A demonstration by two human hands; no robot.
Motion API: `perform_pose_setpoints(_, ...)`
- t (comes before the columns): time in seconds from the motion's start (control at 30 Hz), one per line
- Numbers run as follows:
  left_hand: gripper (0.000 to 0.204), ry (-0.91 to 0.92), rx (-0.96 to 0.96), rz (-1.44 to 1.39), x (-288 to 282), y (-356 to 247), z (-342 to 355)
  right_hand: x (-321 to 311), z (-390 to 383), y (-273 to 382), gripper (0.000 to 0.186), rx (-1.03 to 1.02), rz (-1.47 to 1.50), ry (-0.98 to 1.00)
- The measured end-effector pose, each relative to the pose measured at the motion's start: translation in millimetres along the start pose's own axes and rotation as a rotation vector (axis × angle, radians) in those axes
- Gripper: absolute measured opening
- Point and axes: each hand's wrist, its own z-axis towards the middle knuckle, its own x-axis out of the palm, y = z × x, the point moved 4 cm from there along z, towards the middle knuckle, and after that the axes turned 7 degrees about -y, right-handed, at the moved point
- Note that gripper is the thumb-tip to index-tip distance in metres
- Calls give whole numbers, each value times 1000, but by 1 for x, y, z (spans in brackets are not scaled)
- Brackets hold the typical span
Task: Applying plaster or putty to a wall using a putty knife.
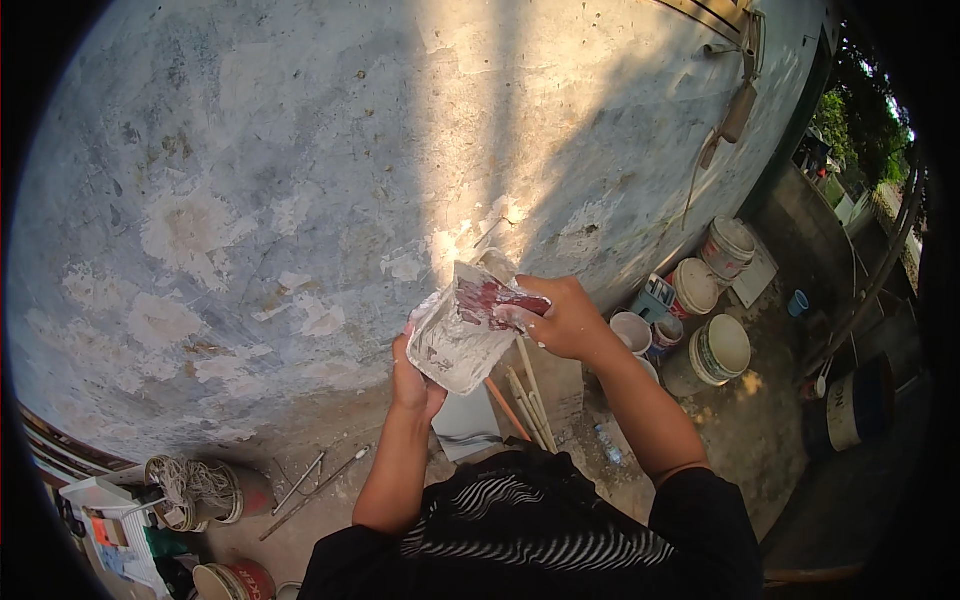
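Observation:
My left hand point(413, 383) is closed on the lower left side of a squarish container point(462, 352) smeared with white putty, which is tilted so its inside shows. My right hand point(562, 318) grips the dark red handle of a putty-caked putty knife point(492, 302), and its blade lies at the container's far end. Putty covers much of the knife and hides the blade's exact edge. Both hands are in front of a weathered blue-grey wall point(330, 130) with pale patches.
Several buckets point(725, 348) stand on the floor to the right, near a dark drum point(850, 405). Wooden sticks point(532, 405) lean below my hands. A bucket with tangled string point(198, 490) and a metal rod point(300, 482) are at lower left. A plastic bottle point(607, 443) lies near my right arm.

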Motion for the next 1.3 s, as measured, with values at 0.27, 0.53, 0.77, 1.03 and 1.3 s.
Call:
perform_pose_setpoints(0.27, 59, -20, 6, 6, 0, -2, -6, -14, -3, 7, 24, -36, -110, 43)
perform_pose_setpoints(0.53, 65, -14, -70, 45, -2, 6, -6, 3, -9, 10, 23, -90, -53, 30)
perform_pose_setpoints(0.77, 73, -1, -76, 5, -1, 4, -6, 7, -5, -1, 28, -106, -65, -11)
perform_pose_setpoints(1.03, 77, 79, 49, -24, -16, -1, -11, -33, 2, -5, 29, -9, 163, -93)
perform_pose_setpoints(1.3, 78, 151, 52, -93, -8, -3, -14, -61, 13, 3, 26, -200, -275, -208)
